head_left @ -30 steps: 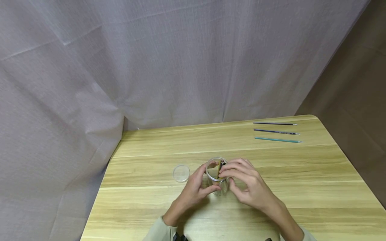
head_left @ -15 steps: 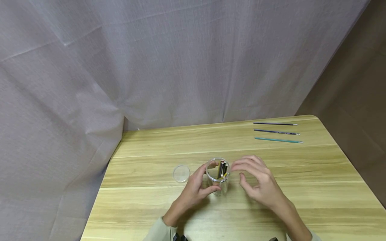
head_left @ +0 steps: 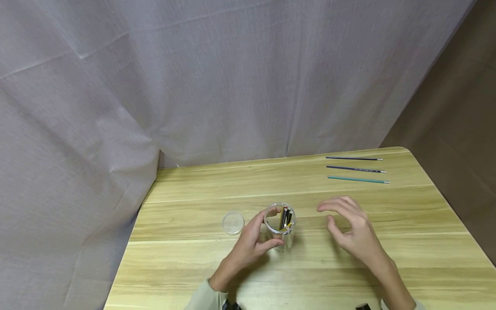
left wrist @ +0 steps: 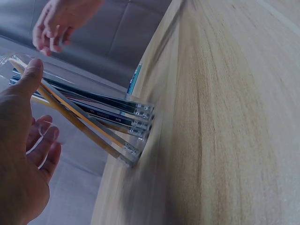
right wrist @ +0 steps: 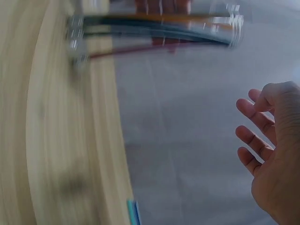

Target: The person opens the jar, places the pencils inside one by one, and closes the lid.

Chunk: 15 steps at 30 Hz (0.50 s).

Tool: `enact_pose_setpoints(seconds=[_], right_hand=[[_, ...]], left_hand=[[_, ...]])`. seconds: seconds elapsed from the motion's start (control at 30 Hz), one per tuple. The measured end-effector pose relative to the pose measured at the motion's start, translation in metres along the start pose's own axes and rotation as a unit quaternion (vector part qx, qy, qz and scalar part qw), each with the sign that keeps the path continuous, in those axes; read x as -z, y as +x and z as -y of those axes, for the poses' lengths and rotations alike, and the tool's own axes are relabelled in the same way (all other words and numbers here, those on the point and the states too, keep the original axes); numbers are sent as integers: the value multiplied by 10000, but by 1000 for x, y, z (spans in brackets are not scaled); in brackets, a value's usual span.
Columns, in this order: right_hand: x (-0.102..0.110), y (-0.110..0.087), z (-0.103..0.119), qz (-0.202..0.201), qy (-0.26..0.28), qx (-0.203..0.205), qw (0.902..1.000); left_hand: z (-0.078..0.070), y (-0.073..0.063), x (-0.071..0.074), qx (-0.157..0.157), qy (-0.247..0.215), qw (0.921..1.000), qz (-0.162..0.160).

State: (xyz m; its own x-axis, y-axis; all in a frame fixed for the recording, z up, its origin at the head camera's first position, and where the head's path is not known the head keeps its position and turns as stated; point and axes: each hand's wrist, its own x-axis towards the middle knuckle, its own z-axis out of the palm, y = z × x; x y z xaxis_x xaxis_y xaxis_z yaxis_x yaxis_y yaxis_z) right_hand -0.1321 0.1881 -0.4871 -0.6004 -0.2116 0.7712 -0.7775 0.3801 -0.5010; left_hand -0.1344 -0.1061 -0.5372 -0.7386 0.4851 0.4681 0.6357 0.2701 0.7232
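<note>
In the head view my left hand grips a clear round jar, thumb on the near side and fingers around the back. Several pencils lean inside it against the right wall. The left wrist view shows these pencils, dark and yellow, with their eraser ends down at the jar's bottom, close to the tabletop. To the right of the jar, my right hand is above the table, fingers bent loosely with a gap to the thumb and nothing between them.
A clear round lid lies left of the jar. At the back right, a black pencil, a dark blue pencil and a teal pencil lie in a row. Grey cloth hangs behind the wooden table.
My right hand has come away from the jar's mouth and moved to the right, fingers empty. The left hand and the jar have stayed in place.
</note>
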Motion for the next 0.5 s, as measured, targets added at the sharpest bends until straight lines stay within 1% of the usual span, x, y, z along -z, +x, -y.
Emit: enact_pose_setpoints(seconds=[0.13,0.27,0.37,0.5], right_hand=[[16,-5,-22,-48,-166,-410,9990],[31,-12,-48,-91,-390,-851,9956],[37,-16,-68,-126,-486,-1084,9928],[40,-20,-91,-227,-565,-1417,9880]], left_hand=[[0,0,0,-46,38,10000,9],[0,0,0,-53,37,10000,9],[0,0,-1,-54,18,10000,3],[0,0,-1,-51,25,10000,-9]])
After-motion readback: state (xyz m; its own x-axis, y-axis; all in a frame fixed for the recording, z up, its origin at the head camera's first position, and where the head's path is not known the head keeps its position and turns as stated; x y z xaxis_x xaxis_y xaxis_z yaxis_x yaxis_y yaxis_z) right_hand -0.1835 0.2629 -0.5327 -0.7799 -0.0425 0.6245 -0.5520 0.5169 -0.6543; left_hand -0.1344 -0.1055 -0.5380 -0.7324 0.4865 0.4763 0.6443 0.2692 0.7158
